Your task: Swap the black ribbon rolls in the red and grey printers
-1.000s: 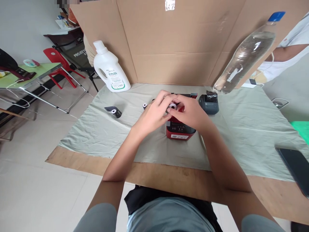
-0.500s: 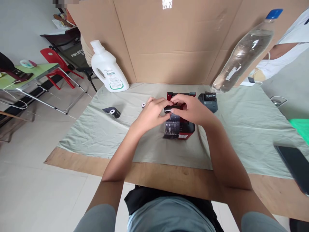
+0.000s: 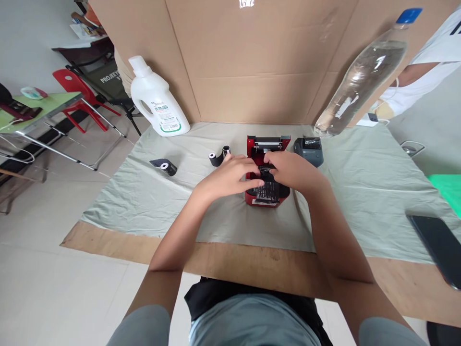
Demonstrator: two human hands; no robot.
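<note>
A small red and black printer (image 3: 285,196) stands with its lid (image 3: 268,143) raised. Inside it sits a roll of black paper (image 3: 266,170), whose dark, shiny loose end hangs over the front. My right hand (image 3: 297,172) reaches in from the right, thumb and forefinger at the roll; the other fingers are curled. From the left, my left hand (image 3: 230,177) reaches over the printer's side, thumb stretched out and apart from the fingers, close to the roll. Part of the roll is hidden by my fingers. Beyond my left hand lies another partly unrolled black roll (image 3: 216,159).
A third black roll (image 3: 168,168) lies further left. Behind are a white detergent bottle (image 3: 160,103), a leaning water bottle (image 3: 363,86) and a cardboard panel (image 3: 248,57). A dark grey device (image 3: 310,152) stands right of the printer; a phone (image 3: 437,245) lies near the right edge.
The black roll has gone down from above the printer into its opening. Its loose end has shifted right. My left hand's thumb and fingers have spread from the roll.
</note>
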